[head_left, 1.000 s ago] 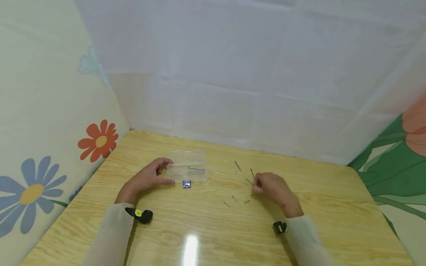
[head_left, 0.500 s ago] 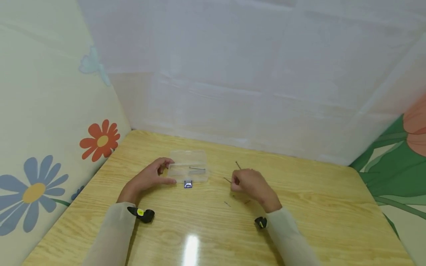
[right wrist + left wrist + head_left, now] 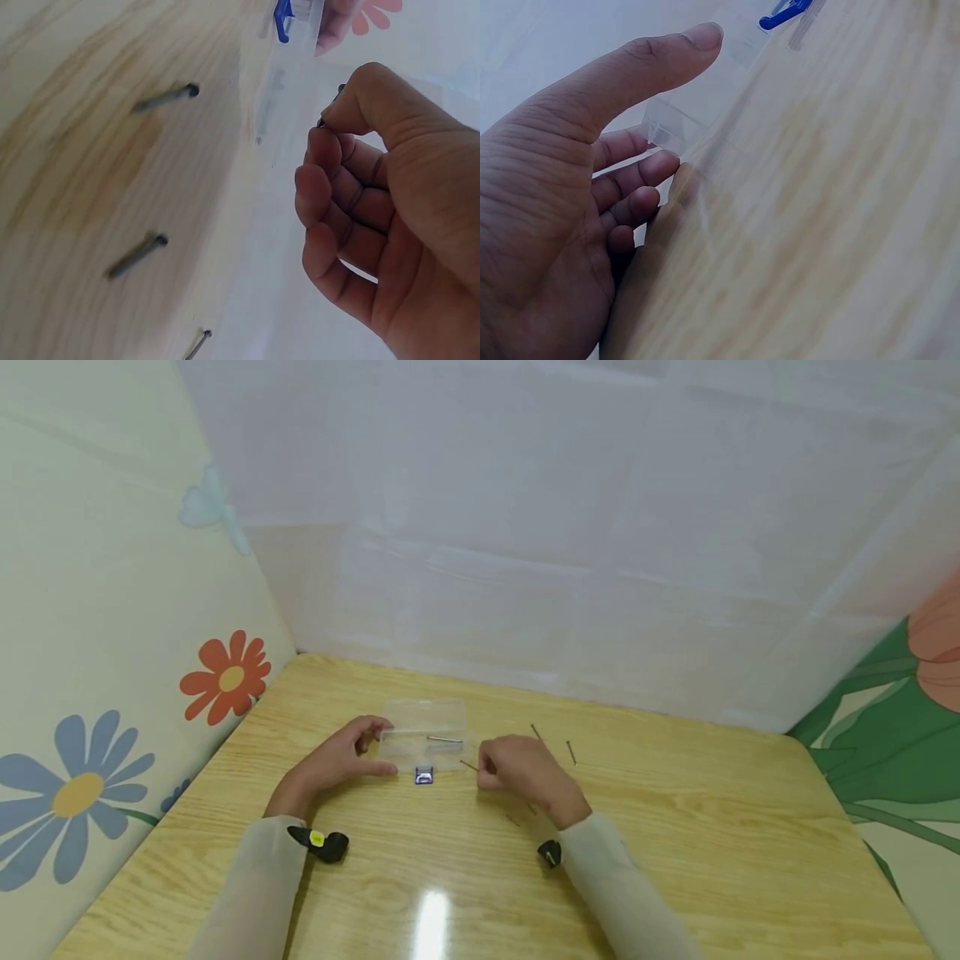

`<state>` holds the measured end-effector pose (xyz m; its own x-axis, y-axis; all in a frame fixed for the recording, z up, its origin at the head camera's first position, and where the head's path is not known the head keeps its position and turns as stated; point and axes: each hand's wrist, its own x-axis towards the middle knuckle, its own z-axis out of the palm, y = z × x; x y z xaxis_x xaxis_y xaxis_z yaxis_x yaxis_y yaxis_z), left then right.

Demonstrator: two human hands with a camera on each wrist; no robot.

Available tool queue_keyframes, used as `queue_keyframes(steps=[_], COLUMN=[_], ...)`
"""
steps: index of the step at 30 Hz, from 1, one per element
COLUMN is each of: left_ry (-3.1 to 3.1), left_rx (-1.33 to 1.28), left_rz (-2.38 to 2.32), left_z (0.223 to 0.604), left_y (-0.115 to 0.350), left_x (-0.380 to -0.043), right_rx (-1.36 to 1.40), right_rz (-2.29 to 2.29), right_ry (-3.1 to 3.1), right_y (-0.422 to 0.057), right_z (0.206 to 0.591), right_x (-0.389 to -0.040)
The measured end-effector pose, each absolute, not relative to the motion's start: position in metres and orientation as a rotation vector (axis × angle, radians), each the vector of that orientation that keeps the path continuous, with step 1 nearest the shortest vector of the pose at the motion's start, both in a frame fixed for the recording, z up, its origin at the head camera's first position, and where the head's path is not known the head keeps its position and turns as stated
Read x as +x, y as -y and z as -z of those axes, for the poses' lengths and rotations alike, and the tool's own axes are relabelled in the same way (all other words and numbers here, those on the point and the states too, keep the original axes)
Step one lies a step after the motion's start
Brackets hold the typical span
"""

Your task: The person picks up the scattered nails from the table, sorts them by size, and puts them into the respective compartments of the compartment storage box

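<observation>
A clear plastic box with its lid raised lies left of the table's middle, and a blue latch shows at its front. Inside it is a silver screw. My left hand holds the box's left end, thumb along the front and fingertips against the corner. Just right of the box, my right hand pinches a long screw between thumb and forefinger, its tip toward the box. In the right wrist view most of this screw is hidden by the thumb. Threads are too blurred to see.
Two long screws lie behind and right of my right hand, one of them a dark screw. Small screws, such as one thin screw, lie in front of it. The wooden table meets a white cloth backdrop.
My right hand has moved left from the scattered screws to the box's right side, carrying one long screw. My left hand and the box have stayed in place.
</observation>
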<state>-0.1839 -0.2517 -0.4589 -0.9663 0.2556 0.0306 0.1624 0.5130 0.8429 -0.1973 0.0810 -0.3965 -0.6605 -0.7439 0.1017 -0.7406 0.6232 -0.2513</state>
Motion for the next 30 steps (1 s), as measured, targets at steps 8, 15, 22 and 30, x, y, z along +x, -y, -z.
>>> queue_keyframes(steps=[8, 15, 22, 30], left_ry=[-2.644, -2.642, -2.657, -2.657], left_rx=[0.343, 0.317, 0.362, 0.397], left_rz=[-1.457, -1.464, -1.479, -1.486], left_z=[0.456, 0.456, 0.459, 0.459], left_y=[0.250, 0.250, 0.250, 0.252], left_x=[-0.183, -0.182, -0.182, -0.181], right_rx=[-1.317, -1.305, -1.320, -1.329], right_rz=[0.402, 0.372, 0.284, 0.252], right_ry=[-2.769, -2.746, -2.737, -2.736], right_y=[-0.053, -0.033, -0.015, -0.002], right_z=[0.389, 0.386, 0.388, 0.387], right_x=[-0.197, -0.201, -0.204, -0.205])
